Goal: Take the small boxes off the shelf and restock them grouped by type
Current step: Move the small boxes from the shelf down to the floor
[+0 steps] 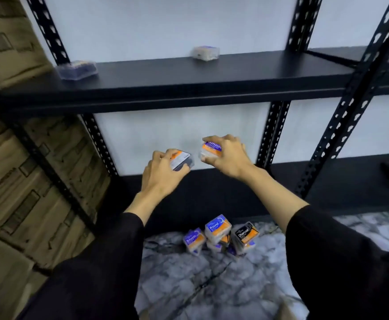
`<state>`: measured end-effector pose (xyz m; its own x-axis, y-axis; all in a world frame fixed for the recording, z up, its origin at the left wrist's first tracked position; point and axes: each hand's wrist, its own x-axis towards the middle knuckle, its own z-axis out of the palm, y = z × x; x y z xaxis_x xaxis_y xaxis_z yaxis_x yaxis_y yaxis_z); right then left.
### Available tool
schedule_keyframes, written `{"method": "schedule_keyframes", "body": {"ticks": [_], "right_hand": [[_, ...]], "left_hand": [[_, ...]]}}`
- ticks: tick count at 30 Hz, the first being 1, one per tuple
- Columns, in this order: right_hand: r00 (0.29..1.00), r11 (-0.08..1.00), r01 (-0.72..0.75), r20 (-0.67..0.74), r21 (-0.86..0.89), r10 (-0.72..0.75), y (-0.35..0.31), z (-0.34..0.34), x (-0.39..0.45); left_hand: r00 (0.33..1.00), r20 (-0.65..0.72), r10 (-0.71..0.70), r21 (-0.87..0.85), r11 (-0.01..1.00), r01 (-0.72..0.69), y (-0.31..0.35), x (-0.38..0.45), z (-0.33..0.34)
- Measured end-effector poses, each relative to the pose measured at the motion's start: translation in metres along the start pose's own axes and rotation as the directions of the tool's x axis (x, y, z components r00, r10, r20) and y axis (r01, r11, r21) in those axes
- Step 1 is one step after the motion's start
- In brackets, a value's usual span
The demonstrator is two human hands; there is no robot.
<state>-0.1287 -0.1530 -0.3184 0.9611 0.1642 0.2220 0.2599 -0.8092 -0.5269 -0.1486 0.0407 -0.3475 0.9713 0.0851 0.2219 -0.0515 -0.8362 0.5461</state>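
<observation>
Two boxes are in hand: the left hand [163, 172] grips one [180, 160], the right hand [229, 155] pinches a "Smooth" box [211, 148], both held below the shelf [189, 88], likely for sorting. Two more sit near its back edge [78, 70] [206, 52]; a pile [219, 236] waits on the floor [200, 285]

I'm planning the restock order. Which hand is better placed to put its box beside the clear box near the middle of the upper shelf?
Probably the right hand: its Smooth box sits almost directly below that clear box, while the left hand is lower and further left.
</observation>
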Motion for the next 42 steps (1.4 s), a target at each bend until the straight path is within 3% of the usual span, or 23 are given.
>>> {"method": "schedule_keyframes", "body": {"ticks": [4, 11, 15, 22, 28, 34, 42], "right_hand": [[0.991, 0.995, -0.078, 0.109, -0.055, 0.084, 0.046, 0.059, -0.017], [0.915, 0.97, -0.209, 0.325, -0.124, 0.238, 0.118, 0.154, -0.031], [0.888, 0.959, -0.229, 0.367, -0.168, 0.277, 0.143, 0.192, -0.035], [0.906, 0.961, -0.201, 0.338, -0.192, 0.256, 0.164, 0.222, -0.032], [0.934, 0.971, -0.143, 0.299, -0.19, 0.196, 0.171, 0.233, -0.033], [0.915, 0.965, -0.163, 0.334, -0.205, 0.226, 0.177, 0.238, -0.04], [0.891, 0.961, -0.165, 0.384, -0.224, 0.242, 0.173, 0.233, -0.039]], "left_hand": [[0.977, 0.176, -0.12, 0.024, 0.993, 0.118, -0.039, -0.016, 0.079], [0.856, 0.386, -0.343, 0.091, 0.938, 0.334, -0.102, -0.045, 0.194], [0.825, 0.389, -0.409, 0.096, 0.909, 0.405, -0.128, -0.052, 0.237], [0.805, 0.379, -0.457, -0.015, 0.867, 0.499, -0.155, -0.048, 0.286], [0.821, 0.366, -0.439, 0.051, 0.89, 0.453, -0.169, -0.053, 0.314], [0.833, 0.373, -0.409, 0.026, 0.902, 0.431, -0.17, -0.054, 0.313], [0.817, 0.428, -0.386, 0.17, 0.923, 0.346, -0.163, -0.047, 0.3]]}}
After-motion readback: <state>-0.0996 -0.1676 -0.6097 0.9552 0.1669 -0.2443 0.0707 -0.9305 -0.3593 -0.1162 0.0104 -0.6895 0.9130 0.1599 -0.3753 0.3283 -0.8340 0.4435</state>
